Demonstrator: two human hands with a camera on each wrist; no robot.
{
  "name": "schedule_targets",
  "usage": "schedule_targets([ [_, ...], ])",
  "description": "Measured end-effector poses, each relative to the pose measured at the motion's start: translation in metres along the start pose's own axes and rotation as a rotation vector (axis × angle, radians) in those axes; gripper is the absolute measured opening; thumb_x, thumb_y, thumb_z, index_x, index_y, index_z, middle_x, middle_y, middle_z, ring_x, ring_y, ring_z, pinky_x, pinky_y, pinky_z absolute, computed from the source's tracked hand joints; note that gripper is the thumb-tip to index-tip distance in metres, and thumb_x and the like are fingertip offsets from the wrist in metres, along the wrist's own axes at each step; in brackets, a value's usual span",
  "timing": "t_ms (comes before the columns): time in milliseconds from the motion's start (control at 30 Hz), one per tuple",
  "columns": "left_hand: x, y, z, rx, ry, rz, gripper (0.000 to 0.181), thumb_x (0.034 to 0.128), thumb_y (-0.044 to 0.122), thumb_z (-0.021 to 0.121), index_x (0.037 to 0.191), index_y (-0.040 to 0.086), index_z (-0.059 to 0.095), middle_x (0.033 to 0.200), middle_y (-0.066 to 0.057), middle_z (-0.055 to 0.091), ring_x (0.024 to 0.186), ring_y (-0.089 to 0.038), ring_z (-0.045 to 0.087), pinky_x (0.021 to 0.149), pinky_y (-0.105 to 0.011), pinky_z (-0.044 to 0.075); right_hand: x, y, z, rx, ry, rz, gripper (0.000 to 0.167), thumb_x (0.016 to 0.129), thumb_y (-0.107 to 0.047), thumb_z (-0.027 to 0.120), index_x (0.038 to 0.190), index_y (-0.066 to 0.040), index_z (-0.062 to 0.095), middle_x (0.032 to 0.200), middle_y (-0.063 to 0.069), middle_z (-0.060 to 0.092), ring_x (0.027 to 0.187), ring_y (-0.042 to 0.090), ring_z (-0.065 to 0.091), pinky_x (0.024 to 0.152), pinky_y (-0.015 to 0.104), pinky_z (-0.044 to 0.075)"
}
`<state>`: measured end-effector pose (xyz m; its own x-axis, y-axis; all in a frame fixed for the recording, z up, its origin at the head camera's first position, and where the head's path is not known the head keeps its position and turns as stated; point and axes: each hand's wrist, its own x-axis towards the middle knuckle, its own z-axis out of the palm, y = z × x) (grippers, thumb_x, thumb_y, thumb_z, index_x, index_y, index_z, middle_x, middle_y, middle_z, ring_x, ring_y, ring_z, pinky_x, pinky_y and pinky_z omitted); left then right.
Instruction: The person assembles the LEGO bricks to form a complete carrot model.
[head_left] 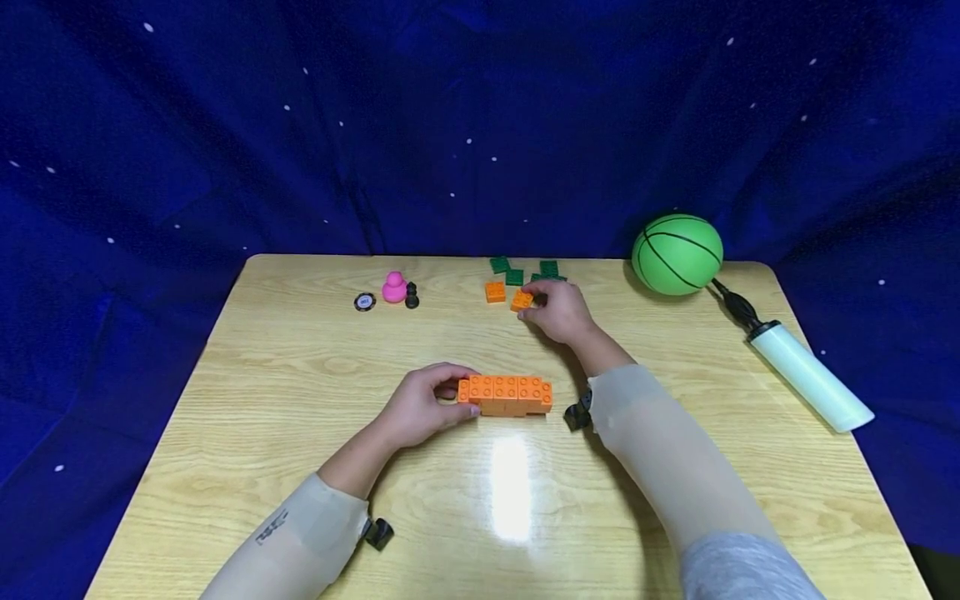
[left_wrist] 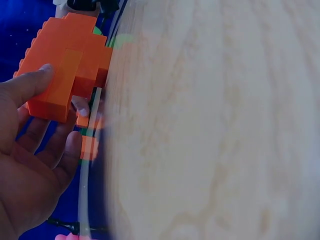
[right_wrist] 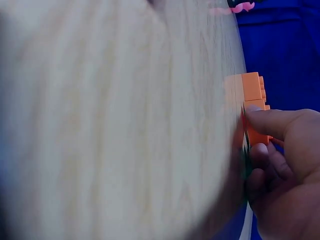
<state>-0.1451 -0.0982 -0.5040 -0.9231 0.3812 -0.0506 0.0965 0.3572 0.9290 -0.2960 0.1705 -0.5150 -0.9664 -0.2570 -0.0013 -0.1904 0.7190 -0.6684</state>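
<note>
An orange block assembly [head_left: 506, 395], several bricks joined together, stands near the middle of the table. My left hand [head_left: 422, 405] grips its left end, with the thumb along the near side; the left wrist view shows the thumb [left_wrist: 35, 84] pressed on its stepped orange face. Farther back, my right hand [head_left: 561, 310] pinches a loose orange brick [head_left: 521, 300] between thumb and fingers. A second orange brick [head_left: 495, 292] lies just left of it. Green bricks [head_left: 514, 277] lie behind, some partly covered by the right hand.
At the back left are a pink duck-like toy [head_left: 394, 288], a black chess pawn [head_left: 412, 296] and a poker chip [head_left: 365, 302]. A green ball [head_left: 677, 255] sits at the back right, beside a hand pump [head_left: 810, 375] lying along the table's [head_left: 247, 433] right edge.
</note>
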Motion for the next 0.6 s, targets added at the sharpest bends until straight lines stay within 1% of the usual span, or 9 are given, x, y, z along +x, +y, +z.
schedule_targets([
  [133,0.000,0.000,0.000,0.006,0.000,0.000,0.044,0.0850,0.015,0.088,0.126,0.016,0.073,0.122,-0.001,0.069,0.102,-0.017,0.071,0.084,-0.028,0.059,-0.008,0.001,-0.002,0.027,0.005,-0.003,0.042,0.093,-0.020,0.080,0.133,-0.009,0.070,0.132,0.013,0.067,0.108,0.028,0.062,0.094,0.045,0.052],
  [367,0.001,-0.002,0.000,0.006,-0.003,-0.003,0.044,0.0855,0.015,0.088,0.126,0.016,0.072,0.123,-0.002,0.069,0.102,-0.017,0.071,0.085,-0.027,0.059,-0.021,0.003,-0.005,0.062,0.001,-0.016,0.041,0.093,-0.017,0.080,0.132,-0.008,0.070,0.117,0.011,0.068,0.090,0.024,0.059,0.079,0.039,0.050],
  [500,0.001,-0.003,0.000,0.001,-0.003,-0.003,0.044,0.0854,0.014,0.088,0.127,0.016,0.072,0.123,-0.003,0.069,0.102,-0.017,0.071,0.085,-0.027,0.059,-0.029,0.000,-0.009,0.094,0.005,-0.024,0.040,0.092,-0.016,0.080,0.131,-0.008,0.071,0.114,0.009,0.065,0.083,0.023,0.058,0.072,0.037,0.048],
  [600,0.002,-0.003,0.000,0.003,-0.001,-0.003,0.045,0.0850,0.014,0.088,0.127,0.016,0.072,0.124,-0.002,0.069,0.102,-0.017,0.071,0.084,-0.027,0.059,-0.035,-0.002,-0.012,0.112,-0.001,-0.029,0.039,0.093,-0.015,0.079,0.130,-0.009,0.070,0.115,0.009,0.064,0.079,0.022,0.057,0.068,0.036,0.047],
])
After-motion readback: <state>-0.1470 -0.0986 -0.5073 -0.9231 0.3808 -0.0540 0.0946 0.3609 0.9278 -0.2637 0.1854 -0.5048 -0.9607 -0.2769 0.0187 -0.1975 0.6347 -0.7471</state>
